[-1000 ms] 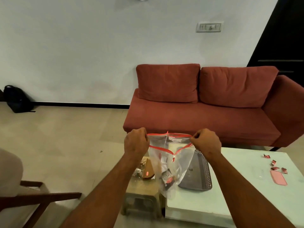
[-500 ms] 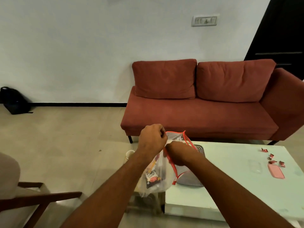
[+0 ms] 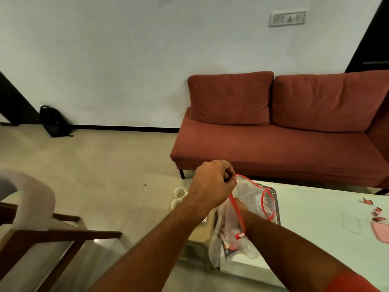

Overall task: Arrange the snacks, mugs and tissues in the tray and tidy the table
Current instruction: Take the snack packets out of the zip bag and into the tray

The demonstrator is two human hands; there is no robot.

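Note:
My left hand (image 3: 212,184) grips the red-edged rim of a clear zip bag (image 3: 251,191) and holds it up over the left end of the white table (image 3: 315,207). My right hand (image 3: 240,206) reaches down inside the bag; the plastic blurs its fingers. Snack packets (image 3: 228,245) lie at the bag's bottom. A grey perforated tray (image 3: 277,209) sits on the table right behind the bag. Two white mugs (image 3: 179,193) stand on a low wooden stool (image 3: 200,234) left of the table.
Small red wrappers (image 3: 376,211), a clear container (image 3: 352,223) and a pink lid (image 3: 382,230) lie at the table's right. A red sofa (image 3: 273,148) stands behind the table, a wooden chair (image 3: 52,234) at the near left, and a black backpack (image 3: 53,121) by the wall.
Both hands first pulled the bag's mouth open. Then the right hand let go of the rim and went down inside the bag, while the left hand kept holding the rim.

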